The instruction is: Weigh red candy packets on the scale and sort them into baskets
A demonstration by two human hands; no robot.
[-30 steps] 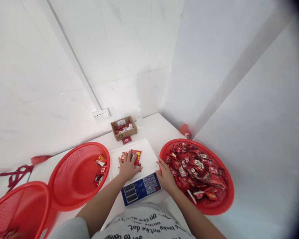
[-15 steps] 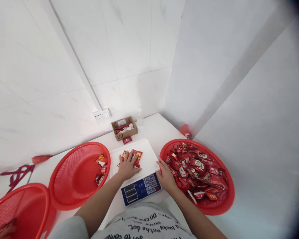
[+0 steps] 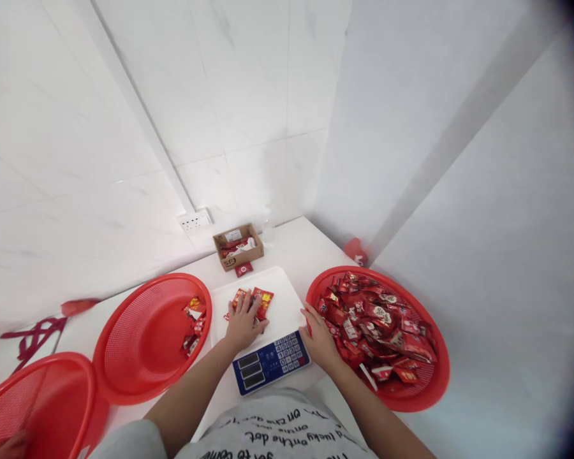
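My left hand [image 3: 242, 327] rests palm down over several red snack packets [image 3: 264, 302], its fingers stretched over them and partly covering them. The packets lie on the white weighing tray [image 3: 284, 294] of a scale. The blue scale panel [image 3: 270, 362], with number keys and dark displays, faces me just below that hand. My right hand [image 3: 319, 339] is at the left rim of a red mesh basket [image 3: 440, 389], its fingers bent round the rim beside the tray's corner. Many red wrapped packets [image 3: 380, 315] fill this basket.
Left of the scale stands a second red basket [image 3: 143, 341] with a few packets at its right side. Another person's hand [image 3: 7, 445] reaches into a third red basket [image 3: 62, 408]. Behind the tray sit a cardboard box [image 3: 239, 247] of packets and one loose packet [image 3: 243, 269].
My left hand's fingers have drawn closer together and shifted slightly left and down over the packets, showing more of the right packet. My right hand stays put. The other person's hand has moved slightly lower.
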